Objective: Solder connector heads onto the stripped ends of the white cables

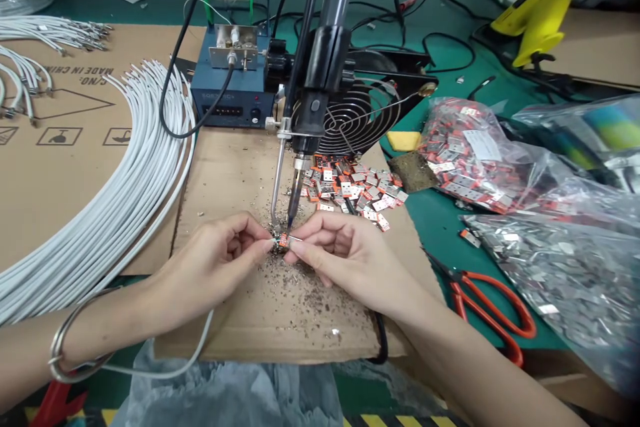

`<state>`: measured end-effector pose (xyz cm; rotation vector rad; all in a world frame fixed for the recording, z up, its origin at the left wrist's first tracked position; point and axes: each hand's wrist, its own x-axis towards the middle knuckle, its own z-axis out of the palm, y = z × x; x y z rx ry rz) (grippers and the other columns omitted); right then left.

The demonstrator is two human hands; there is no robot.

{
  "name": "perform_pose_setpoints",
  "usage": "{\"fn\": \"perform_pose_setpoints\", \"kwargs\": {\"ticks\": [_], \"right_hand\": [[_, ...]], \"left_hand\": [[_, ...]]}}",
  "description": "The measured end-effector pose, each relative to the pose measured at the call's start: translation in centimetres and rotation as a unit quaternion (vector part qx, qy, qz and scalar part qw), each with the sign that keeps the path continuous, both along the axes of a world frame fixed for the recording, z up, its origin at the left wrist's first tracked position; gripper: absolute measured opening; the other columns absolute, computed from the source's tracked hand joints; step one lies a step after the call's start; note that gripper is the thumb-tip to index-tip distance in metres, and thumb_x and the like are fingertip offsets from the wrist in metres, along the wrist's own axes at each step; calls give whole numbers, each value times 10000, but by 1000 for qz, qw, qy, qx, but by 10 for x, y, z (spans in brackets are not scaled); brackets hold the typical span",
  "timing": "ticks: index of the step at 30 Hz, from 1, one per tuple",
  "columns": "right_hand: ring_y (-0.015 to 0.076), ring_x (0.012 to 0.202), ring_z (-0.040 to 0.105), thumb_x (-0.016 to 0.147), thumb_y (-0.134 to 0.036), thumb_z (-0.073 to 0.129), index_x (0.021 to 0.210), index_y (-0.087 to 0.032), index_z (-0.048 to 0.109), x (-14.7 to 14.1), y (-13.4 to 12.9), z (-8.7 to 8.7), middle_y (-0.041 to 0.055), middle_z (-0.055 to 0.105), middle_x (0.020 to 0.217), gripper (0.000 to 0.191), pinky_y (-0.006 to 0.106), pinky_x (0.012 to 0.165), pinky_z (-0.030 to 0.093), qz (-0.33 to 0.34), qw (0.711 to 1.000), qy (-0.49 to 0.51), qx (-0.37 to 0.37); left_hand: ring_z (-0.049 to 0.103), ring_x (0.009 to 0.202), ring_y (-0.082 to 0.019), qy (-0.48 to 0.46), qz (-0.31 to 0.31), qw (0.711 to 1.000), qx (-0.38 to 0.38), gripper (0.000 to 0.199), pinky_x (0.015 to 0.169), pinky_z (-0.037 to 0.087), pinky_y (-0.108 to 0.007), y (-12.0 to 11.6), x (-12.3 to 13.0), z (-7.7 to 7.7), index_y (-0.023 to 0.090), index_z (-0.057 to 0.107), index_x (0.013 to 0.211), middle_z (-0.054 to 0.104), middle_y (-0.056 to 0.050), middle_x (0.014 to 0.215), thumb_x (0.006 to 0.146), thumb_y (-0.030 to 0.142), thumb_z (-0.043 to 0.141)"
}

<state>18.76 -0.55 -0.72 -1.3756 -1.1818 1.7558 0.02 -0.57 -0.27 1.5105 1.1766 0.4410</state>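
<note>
My left hand (220, 255) is closed in a pinch on the end of a white cable (202, 345), which hangs out below the wrist. Opposite it, my right hand (353, 257) pinches a small USB connector (283, 239) with an orange part. The cable end and connector meet between my fingertips; the exact joint is too small to make out. Right above them points the tip of a clamped soldering iron (296, 192), with a thin metal feed tube (277, 187) beside it. Dark specks and solder bits lie on the cardboard (235, 180) under my hands.
A pile of USB connectors (350, 187) lies beyond my right hand, before a black fan (345, 121). Left, a bundle of white cables (125, 193) curves past. A blue solder feeder (230, 97) stands behind. Orange-handled scissors (495, 307) and bagged parts (560, 287) lie right.
</note>
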Motion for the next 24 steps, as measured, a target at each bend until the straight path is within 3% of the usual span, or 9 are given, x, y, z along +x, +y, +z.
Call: {"fn": "perform_pose_setpoints", "kwargs": {"ticks": [7, 10, 12, 15, 17, 20, 24], "right_hand": [[43, 406, 421, 755, -294, 668, 734, -141, 579, 4, -2, 1, 43, 689, 650, 178, 169, 350, 308, 60, 997, -27, 34], [62, 434, 454, 825, -291, 594, 758, -143, 624, 8, -9, 3, 26, 672, 634, 165, 182, 370, 329, 97, 985, -76, 120], [90, 525, 540, 854, -227, 563, 821, -153, 658, 11, -17, 4, 25, 687, 687, 125, 202, 451, 404, 92, 954, -145, 246], [123, 665, 602, 852, -105, 551, 960, -146, 651, 14, -30, 4, 37, 705, 798, 153, 248, 615, 473, 96, 866, -221, 438], [127, 639, 584, 850, -59, 536, 1010, -117, 631, 15, -39, 4, 46, 697, 783, 195, 259, 614, 471, 126, 812, -235, 519], [133, 595, 546, 841, -31, 533, 1052, -81, 607, 15, -46, 3, 53, 692, 770, 229, 266, 568, 454, 160, 760, -256, 576], [137, 579, 517, 836, -52, 556, 1007, -87, 615, 13, -50, 5, 49, 699, 763, 184, 272, 547, 440, 175, 730, -272, 602]], "left_hand": [[484, 476, -69, -32, -14, 998, -50, 210, 423, 396, -157, 2, -2, 3, 161, 558, 864, 512, 42, 603, 886, 359, 492], [482, 473, -69, -16, -54, 997, -43, 193, 436, 396, -150, 1, -3, 7, 153, 585, 860, 480, 56, 538, 890, 314, 483], [477, 472, -66, -3, -77, 997, -31, 189, 438, 387, -146, -1, -3, 10, 149, 603, 858, 489, 55, 533, 886, 293, 484], [458, 466, -62, 6, -106, 994, -14, 192, 427, 362, -142, -8, -4, 9, 149, 618, 861, 488, 55, 531, 887, 277, 477], [437, 454, -59, -3, -115, 993, -9, 213, 426, 349, -141, -13, -5, 7, 155, 620, 866, 473, 60, 518, 897, 286, 455], [427, 444, -58, -15, -123, 992, -17, 229, 442, 348, -144, -20, -8, 4, 161, 614, 882, 466, 65, 497, 910, 292, 428], [432, 451, -58, -20, -144, 989, -19, 215, 448, 350, -145, -28, -12, 6, 151, 611, 862, 462, 62, 515, 906, 251, 426]]}}
